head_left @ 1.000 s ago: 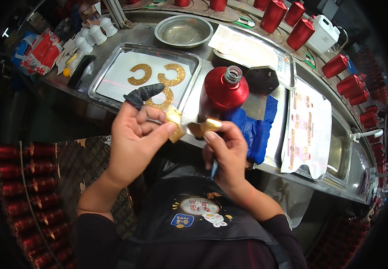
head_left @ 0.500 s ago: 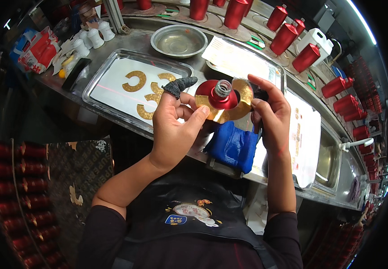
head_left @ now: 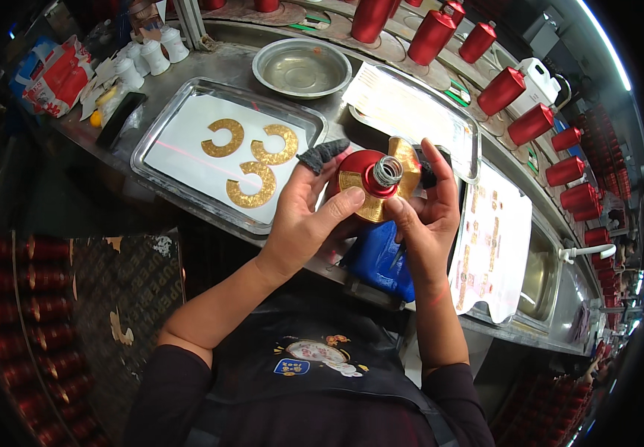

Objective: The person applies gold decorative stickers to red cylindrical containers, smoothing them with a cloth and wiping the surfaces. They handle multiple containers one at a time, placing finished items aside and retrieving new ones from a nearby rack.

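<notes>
A red bottle [head_left: 353,162] with a bare threaded neck tilts between my hands above a blue padded rest [head_left: 383,257]. A curved gold decal [head_left: 370,210] wraps around the near side of its shoulder; its right end stands up off the bottle. My left hand [head_left: 303,223] is closed at the bottle's left side, thumb pressing the decal, index finger in a black finger cover [head_left: 322,155]. My right hand [head_left: 432,231] has its thumb on the decal below the neck and its index finger stretched up beside the raised end. Its other fingers are partly hidden.
Three gold C-shaped decals [head_left: 251,185] lie on white paper in a metal tray [head_left: 141,162]. Behind are a metal bowl [head_left: 262,71] and a second tray [head_left: 474,160]. A sheet with small decals [head_left: 489,246] lies right, beside a sink [head_left: 541,272]. Red bottles [head_left: 502,91] line the conveyor.
The bottle has tilted, its neck moving right. The decal's left part now sits closer against the shoulder. My right thumb has moved inward to below the neck. Bottles on the conveyor have shifted right.
</notes>
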A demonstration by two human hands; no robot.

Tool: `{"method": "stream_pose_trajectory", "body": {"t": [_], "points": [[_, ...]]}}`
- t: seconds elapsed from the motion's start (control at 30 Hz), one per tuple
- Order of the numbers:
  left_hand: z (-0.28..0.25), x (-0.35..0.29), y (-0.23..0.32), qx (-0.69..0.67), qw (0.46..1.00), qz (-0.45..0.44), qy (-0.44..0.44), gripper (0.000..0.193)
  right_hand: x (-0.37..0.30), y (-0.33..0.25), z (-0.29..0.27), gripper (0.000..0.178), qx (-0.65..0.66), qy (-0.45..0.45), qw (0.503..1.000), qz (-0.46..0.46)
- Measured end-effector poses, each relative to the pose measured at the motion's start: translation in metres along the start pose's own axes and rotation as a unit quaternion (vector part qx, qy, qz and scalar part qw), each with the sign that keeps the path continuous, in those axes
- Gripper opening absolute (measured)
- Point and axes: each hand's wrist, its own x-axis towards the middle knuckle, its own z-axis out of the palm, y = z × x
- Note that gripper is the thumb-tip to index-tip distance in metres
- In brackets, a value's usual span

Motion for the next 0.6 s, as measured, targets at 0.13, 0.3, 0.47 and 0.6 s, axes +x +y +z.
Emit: {"method": "stream_pose_trajectory", "body": {"t": [0.13, 0.3, 0.47, 0.6], "points": [[0.0003, 0.0011, -0.0003, -0.020, 0.999, -0.012, -0.026, 0.056, 0.0054, -0.0022, -0.0038, 0.070, -0.002, -0.004, 0.999, 0.040], [-0.0001, 0.0005, 0.0024, -0.019, 0.999, -0.007, -0.030, 0.053, 0.0055, -0.0022, -0.0027, 0.071, 0.020, 0.004, 0.999, 0.043], [0.0044, 0.0000, 0.0021, -0.011, 1.000, 0.004, -0.028, 0.047, 0.0017, -0.0031, 0.0004, 0.070, -0.057, 0.000, 0.998, 0.026], [0.0064, 0.0012, 0.0014, -0.008, 1.000, 0.008, -0.025, 0.045, -0.0002, -0.0024, -0.0016, 0.067, -0.018, -0.003, 0.999, 0.037]]}}
